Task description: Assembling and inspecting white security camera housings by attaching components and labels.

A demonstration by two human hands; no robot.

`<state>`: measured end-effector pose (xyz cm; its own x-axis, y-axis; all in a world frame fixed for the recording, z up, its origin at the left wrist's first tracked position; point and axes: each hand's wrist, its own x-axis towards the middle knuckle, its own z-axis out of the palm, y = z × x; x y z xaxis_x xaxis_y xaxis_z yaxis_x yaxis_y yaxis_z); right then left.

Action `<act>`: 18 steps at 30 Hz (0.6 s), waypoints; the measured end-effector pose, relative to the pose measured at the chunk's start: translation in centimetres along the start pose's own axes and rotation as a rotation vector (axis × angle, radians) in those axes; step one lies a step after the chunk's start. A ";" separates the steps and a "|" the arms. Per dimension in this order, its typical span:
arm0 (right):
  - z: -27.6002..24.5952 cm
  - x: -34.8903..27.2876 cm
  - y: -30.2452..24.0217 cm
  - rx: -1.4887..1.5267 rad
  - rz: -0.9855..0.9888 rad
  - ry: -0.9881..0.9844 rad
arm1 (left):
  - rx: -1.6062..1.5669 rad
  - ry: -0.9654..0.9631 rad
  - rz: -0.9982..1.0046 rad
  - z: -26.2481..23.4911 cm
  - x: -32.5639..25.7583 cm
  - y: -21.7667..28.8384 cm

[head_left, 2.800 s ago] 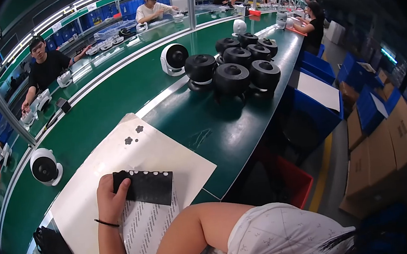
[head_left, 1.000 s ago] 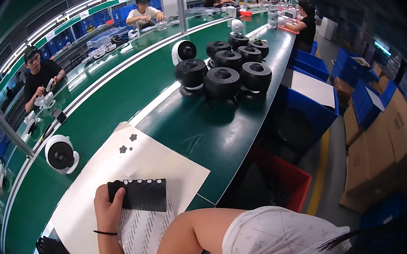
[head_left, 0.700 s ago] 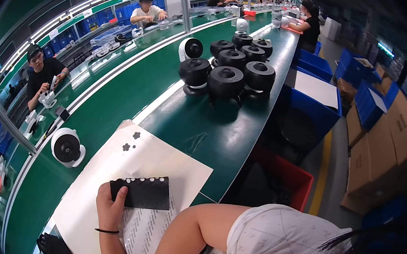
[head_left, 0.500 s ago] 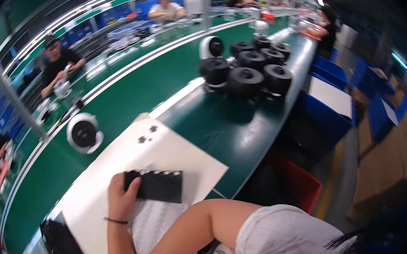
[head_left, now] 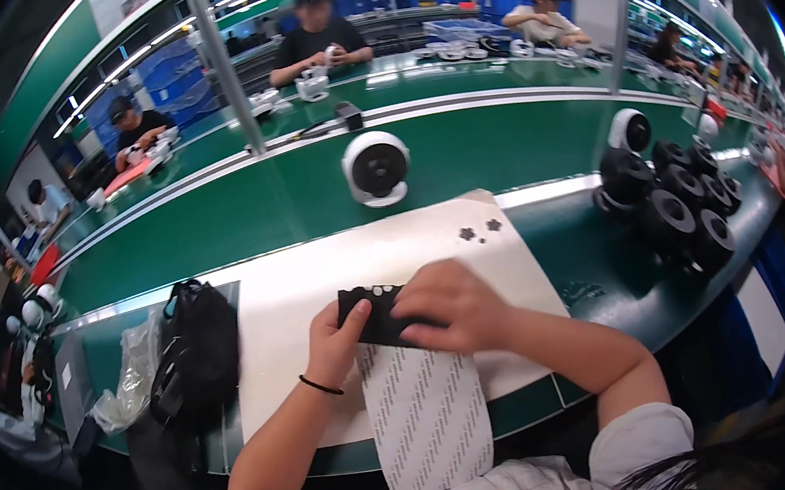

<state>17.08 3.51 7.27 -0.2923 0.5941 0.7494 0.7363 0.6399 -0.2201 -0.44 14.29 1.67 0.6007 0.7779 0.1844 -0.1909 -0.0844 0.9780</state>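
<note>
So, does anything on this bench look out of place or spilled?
No spill shows. The black bag and crumpled clear plastic left of the white mat look out of place, more like belongings than work pieces. The black sheet in the left hand has white spots along its top edge, perhaps intended.

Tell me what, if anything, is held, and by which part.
The left grip holds the black sheet by its left end, thumb on top. The right grip is blurred over its right part; whether it holds there cannot be told.

The left hand (head_left: 333, 337) pinches, thumb (head_left: 356, 320) uppermost, forearm (head_left: 280, 448) slanting far; the blurred right hand (head_left: 456, 305) is near it, fingers (head_left: 420, 301) curled, elbow (head_left: 639, 362) bent.
</note>
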 end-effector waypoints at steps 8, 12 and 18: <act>2.4 -1.6 12.5 0.378 0.739 -0.132 | 0.081 0.005 -0.040 0.2 -0.4 -0.2; 5.3 0.6 18.1 -0.463 0.547 -0.407 | 0.068 -0.058 -0.076 0.1 0.1 -0.5; 8.7 3.6 22.0 -0.547 0.827 -0.415 | 0.128 -0.146 0.025 0.0 0.4 -0.9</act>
<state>26.91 23.99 -0.34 0.3135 0.9277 0.2026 0.9437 -0.2807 -0.1747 -0.03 14.66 0.82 0.7053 0.6766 0.2116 -0.1120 -0.1884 0.9757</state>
